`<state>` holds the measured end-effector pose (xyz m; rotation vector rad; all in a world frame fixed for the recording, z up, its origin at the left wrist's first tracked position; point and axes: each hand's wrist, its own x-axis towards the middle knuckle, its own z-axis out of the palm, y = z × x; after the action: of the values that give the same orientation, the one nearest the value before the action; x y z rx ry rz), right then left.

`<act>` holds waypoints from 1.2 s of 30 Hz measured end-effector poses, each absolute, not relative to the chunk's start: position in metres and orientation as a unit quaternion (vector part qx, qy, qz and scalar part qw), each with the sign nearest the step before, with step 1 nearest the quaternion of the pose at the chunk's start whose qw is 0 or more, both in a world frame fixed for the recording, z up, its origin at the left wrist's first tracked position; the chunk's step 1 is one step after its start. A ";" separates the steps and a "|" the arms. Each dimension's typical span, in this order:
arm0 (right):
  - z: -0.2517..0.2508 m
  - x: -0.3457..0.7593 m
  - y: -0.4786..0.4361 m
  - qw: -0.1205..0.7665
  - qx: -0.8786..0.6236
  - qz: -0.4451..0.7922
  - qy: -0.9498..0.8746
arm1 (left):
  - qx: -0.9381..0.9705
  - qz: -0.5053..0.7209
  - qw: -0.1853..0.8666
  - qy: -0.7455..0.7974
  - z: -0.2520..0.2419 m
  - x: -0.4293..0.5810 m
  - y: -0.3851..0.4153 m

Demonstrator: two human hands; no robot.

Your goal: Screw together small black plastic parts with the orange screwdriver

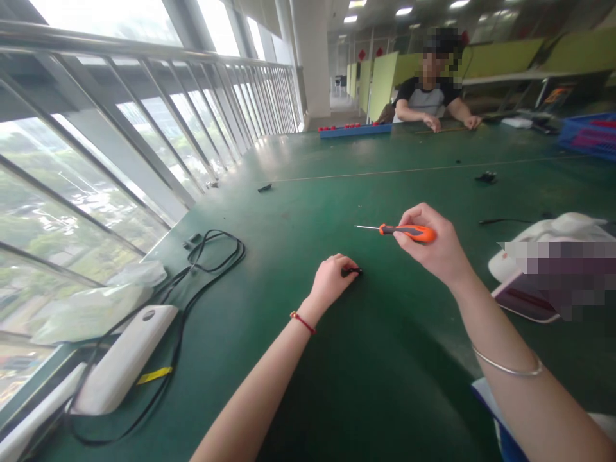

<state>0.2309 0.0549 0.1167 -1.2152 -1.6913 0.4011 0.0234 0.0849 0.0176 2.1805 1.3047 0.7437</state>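
My right hand (428,240) is closed around the orange and grey handle of a screwdriver (409,232), raised above the table. Its thin metal shaft points left, toward the space above my other hand. Low at the green tabletop (308,218), my left hand (333,280) pinches a small black piece (353,272) between thumb and fingers. Part of that piece is hidden by the fingers, and its kind cannot be made out. The screwdriver tip is apart from the black piece.
Left lie a looped black cable (212,282), a white oblong device (128,359) and plastic bags (91,308). A white bundle (553,231) stands right. Across the table sits a person (428,102) near a blue tray (356,131); a blue basket (587,136) is far right.
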 end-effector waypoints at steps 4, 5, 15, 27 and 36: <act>0.121 0.233 0.057 0.442 -0.507 0.130 -0.728 | 0.796 0.287 0.236 0.478 0.013 0.042 0.084; 0.120 0.233 0.058 0.437 -0.513 0.121 -0.729 | 0.793 0.294 0.231 0.480 0.011 0.043 0.083; 0.109 0.233 0.068 0.415 -0.527 0.136 -0.730 | 0.790 0.291 0.234 0.486 0.009 0.043 0.083; 0.104 0.238 0.073 0.416 -0.527 0.138 -0.728 | 0.789 0.291 0.243 0.484 0.010 0.044 0.086; 0.097 0.241 0.077 0.434 -0.540 0.149 -0.706 | 0.790 0.293 0.245 0.480 0.009 0.043 0.086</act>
<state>0.2405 0.0771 0.0968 -1.3441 -1.7583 0.3713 0.0427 0.0862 0.0089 2.1557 1.3113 0.8013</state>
